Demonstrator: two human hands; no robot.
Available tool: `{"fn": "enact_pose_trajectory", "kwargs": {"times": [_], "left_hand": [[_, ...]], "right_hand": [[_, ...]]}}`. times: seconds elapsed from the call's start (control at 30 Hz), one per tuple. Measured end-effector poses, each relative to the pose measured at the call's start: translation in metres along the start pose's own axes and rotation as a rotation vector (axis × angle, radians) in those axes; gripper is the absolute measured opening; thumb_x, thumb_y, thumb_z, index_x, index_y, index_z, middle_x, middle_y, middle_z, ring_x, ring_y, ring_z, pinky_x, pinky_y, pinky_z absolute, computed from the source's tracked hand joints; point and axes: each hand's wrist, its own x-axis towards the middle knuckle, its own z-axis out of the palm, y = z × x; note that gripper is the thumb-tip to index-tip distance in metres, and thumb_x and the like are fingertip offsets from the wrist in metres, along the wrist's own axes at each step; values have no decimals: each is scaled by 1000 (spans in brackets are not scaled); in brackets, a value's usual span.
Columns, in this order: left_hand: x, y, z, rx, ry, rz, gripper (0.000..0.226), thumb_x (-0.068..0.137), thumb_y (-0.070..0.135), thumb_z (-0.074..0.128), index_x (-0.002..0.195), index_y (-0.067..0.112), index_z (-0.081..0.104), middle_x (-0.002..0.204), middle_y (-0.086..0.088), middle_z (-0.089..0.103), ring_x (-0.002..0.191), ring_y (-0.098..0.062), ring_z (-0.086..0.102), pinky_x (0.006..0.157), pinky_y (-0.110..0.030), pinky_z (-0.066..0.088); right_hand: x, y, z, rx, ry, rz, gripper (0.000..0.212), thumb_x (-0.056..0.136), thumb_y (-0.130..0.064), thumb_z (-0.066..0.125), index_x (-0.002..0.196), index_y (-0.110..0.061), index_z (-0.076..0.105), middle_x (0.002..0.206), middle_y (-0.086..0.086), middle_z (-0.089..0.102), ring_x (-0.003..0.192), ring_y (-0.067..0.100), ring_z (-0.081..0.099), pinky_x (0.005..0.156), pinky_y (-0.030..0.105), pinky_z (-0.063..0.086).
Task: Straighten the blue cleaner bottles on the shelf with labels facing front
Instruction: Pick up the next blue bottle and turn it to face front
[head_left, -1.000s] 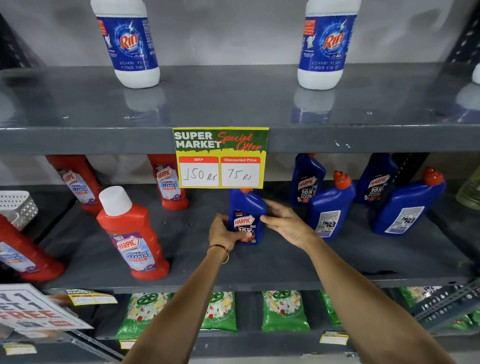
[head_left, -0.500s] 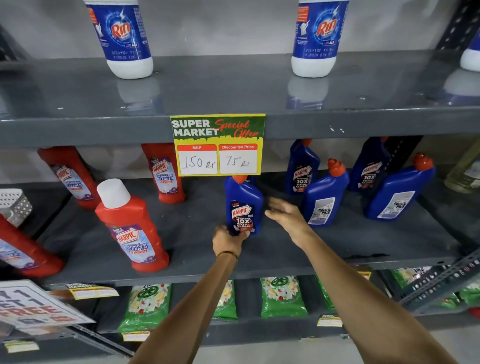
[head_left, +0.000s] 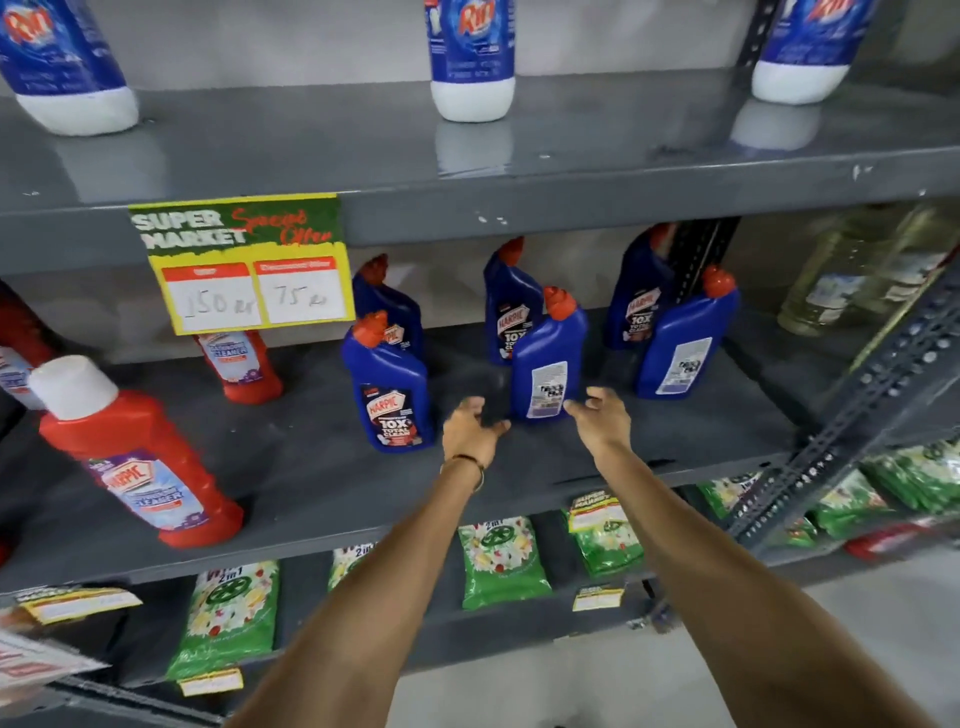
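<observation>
Head view, shelf: a grey metal middle shelf (head_left: 291, 467) is carrying the blue cleaner bottles, with red ones standing to the left.
Left hand: the left hand (head_left: 470, 428) is hovering with fingers spread and loose, gripping nothing, just left of the base of the middle front bottle.
Right hand: the right hand (head_left: 597, 415) is also hanging unclenched, its fingertips right at that bottle's lower right edge; whether they are touching is unclear.
Middle front bottle: the middle front bottle (head_left: 548, 364) is standing between the two hands and showing its white back label.
Left front bottle: the left front bottle (head_left: 392, 389) is standing upright with its Harpic label facing front, apart from the left hand.
Right front bottle: the right front bottle (head_left: 683, 340) is showing its back label too.
Rear row: three rear blue bottles (head_left: 506, 306) are standing behind, front labels partly showing.
Sign: a yellow price sign (head_left: 244, 270) is hanging from the upper shelf edge.
Upper shelf: white-based Rin bottles (head_left: 470, 57) are standing above.
Sharpness: the whole frame is blurring slightly.
</observation>
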Motion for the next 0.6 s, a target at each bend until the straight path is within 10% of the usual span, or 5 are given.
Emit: {"fn": "enact_pose_trajectory", "kwargs": {"times": [0.6], "left_hand": [[33, 22, 46, 42, 0, 130, 51, 60, 6, 83, 101, 3, 52, 102, -17, 66, 93, -31, 64, 74, -35, 52]], "right_hand": [[76, -13, -30, -29, -513, -284, 44, 80, 0, 64, 121, 1, 49, 120, 24, 62, 110, 32, 60, 90, 37, 49]]}}
